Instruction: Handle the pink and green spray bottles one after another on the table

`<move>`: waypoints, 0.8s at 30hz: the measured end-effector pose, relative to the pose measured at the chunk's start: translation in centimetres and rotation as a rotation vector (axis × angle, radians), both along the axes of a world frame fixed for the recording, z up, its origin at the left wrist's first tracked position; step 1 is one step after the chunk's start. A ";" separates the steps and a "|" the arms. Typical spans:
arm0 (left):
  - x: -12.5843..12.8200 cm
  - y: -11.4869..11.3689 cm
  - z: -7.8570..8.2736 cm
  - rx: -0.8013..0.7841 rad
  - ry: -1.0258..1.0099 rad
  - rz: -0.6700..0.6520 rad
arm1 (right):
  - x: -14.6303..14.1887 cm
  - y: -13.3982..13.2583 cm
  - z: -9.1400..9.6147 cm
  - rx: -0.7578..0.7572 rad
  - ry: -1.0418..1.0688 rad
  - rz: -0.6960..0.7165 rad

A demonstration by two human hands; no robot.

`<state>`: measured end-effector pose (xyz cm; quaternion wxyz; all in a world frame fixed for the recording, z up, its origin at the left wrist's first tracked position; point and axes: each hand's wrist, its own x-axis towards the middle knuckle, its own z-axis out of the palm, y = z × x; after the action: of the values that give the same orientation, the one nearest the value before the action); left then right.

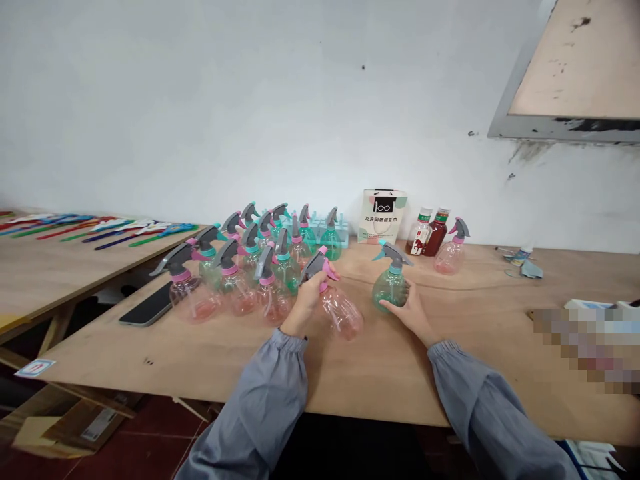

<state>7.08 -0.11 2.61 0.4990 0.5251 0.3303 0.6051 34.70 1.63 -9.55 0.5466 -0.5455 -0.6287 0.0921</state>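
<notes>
Left hand (310, 293) gripping tilted translucent-pink plastic spray bottle (344, 316) by neck, just beside clustered pink-and-green plastic spray bottles (274, 300); right hand (413, 309) grasping rounded translucent-green plastic spray bottle (387, 287), base contact unclear. Risk: loose neck grip could be letting pink body swing, toppling cluster.

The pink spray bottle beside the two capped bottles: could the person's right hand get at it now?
Probably yes: no object seems to stand between the right hand and that pink spray bottle. But the hand is around a green spray bottle, so would likely have to let go first.
</notes>
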 end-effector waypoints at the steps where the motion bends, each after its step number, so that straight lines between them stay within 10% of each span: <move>1: -0.1 -0.1 0.0 0.021 0.024 -0.006 | 0.0 0.0 0.0 -0.013 0.016 -0.001; 16: 1.7 9.7 0.5 0.261 0.315 0.469 | -0.9 -0.9 0.8 -0.053 0.057 0.024; 24: 1.9 7.1 -5.3 0.305 0.530 0.680 | -1.4 -1.3 1.3 -0.076 0.065 0.047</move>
<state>9.02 6.98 -2.69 0.0874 0.5911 0.5074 0.6208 33.34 0.33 -8.23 0.5435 -0.5476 -0.6191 0.1463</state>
